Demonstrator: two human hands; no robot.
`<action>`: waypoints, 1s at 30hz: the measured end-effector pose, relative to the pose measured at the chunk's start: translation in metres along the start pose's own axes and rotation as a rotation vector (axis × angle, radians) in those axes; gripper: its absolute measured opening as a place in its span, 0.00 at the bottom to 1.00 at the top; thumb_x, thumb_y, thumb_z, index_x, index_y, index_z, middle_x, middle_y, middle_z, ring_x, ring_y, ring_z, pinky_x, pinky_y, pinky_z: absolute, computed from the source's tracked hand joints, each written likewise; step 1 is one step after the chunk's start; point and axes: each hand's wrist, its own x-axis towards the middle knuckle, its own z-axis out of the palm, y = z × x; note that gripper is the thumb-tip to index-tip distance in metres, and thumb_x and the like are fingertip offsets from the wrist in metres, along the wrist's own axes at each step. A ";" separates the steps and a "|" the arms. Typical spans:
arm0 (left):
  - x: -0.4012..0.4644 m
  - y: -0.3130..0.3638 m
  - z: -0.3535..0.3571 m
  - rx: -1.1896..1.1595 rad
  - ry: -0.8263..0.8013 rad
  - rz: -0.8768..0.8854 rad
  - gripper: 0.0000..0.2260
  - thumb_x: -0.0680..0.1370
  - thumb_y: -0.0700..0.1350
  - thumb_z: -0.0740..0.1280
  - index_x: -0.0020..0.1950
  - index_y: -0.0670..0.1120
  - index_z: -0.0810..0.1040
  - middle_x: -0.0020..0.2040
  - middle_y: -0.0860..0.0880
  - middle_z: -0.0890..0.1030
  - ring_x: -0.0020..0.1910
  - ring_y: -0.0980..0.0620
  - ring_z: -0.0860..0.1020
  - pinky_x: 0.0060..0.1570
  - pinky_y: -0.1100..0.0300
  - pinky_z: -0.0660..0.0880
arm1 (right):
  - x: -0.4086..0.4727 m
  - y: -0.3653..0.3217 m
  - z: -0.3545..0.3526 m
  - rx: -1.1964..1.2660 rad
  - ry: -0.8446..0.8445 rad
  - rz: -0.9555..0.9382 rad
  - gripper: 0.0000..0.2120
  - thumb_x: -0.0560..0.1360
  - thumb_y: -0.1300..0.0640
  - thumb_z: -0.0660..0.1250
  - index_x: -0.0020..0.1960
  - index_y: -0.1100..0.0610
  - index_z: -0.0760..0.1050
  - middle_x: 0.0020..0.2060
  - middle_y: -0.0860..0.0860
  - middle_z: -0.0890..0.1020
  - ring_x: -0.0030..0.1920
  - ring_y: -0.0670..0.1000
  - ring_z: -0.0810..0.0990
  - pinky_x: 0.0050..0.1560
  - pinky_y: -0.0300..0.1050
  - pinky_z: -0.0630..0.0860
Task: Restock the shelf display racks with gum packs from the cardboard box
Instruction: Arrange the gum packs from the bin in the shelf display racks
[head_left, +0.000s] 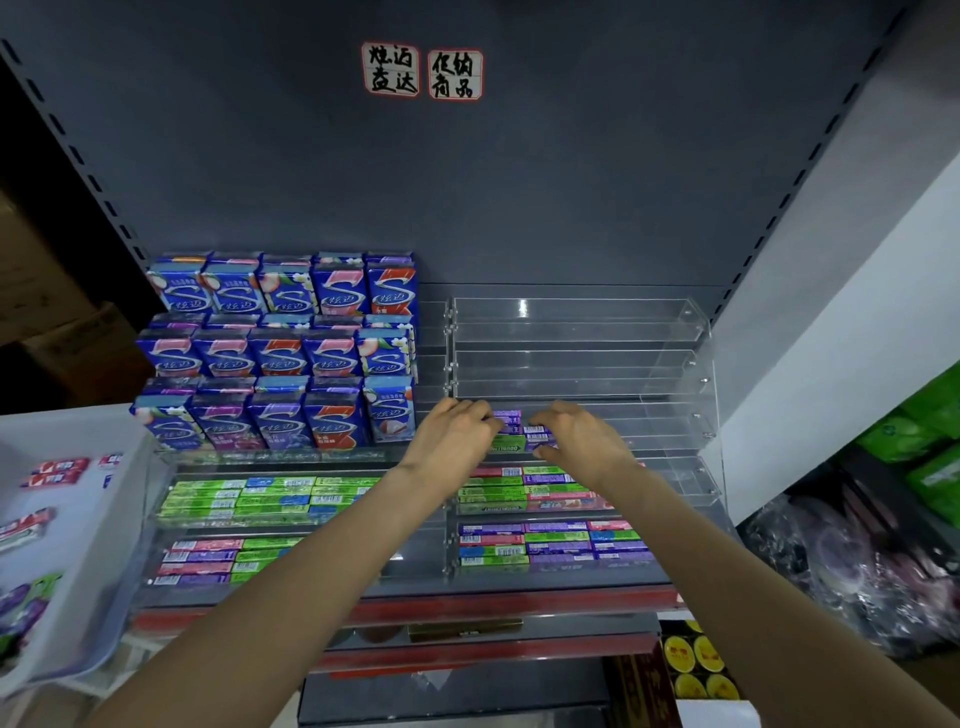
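Note:
A clear tiered display rack (670, 358) stands on the right of the shelf; its upper tiers hold nothing. In its middle tier lie a few slim gum packs (519, 434), purple and green. My left hand (457, 434) and my right hand (576, 439) both reach into that tier, fingers curled onto the ends of these packs. The two lower tiers hold several purple, green and pink stick packs (550, 545). The left rack (280, 457) carries rows of blue upright gum packs (280, 353) above green and pink stick packs. No cardboard box shows clearly.
A white plastic tray (111, 530) with loose gum packs sits at the left, beside the shelf. Red price rails (467, 605) edge the shelf front. Plastic-wrapped goods (852, 561) and green packages (930, 457) lie at the right. Yellow tins (698, 670) stand below.

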 end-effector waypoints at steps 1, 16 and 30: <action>0.000 0.000 -0.001 -0.012 0.005 -0.002 0.19 0.75 0.39 0.68 0.66 0.48 0.73 0.62 0.49 0.75 0.61 0.51 0.73 0.63 0.57 0.64 | 0.000 0.000 -0.001 -0.001 -0.002 -0.001 0.21 0.77 0.53 0.64 0.70 0.53 0.67 0.65 0.53 0.71 0.61 0.55 0.74 0.60 0.47 0.72; -0.014 -0.008 -0.024 -0.247 0.089 -0.047 0.16 0.80 0.46 0.61 0.68 0.48 0.70 0.65 0.51 0.72 0.65 0.52 0.69 0.64 0.57 0.65 | -0.003 -0.004 -0.011 0.017 0.023 0.023 0.23 0.76 0.51 0.66 0.70 0.53 0.67 0.64 0.52 0.72 0.62 0.53 0.72 0.60 0.47 0.71; -0.043 -0.027 -0.035 -0.313 0.010 -0.118 0.17 0.80 0.44 0.62 0.68 0.46 0.70 0.65 0.49 0.71 0.64 0.50 0.68 0.62 0.55 0.67 | 0.002 -0.031 -0.009 0.014 0.009 0.051 0.24 0.75 0.51 0.68 0.68 0.54 0.68 0.62 0.55 0.75 0.60 0.55 0.75 0.59 0.49 0.74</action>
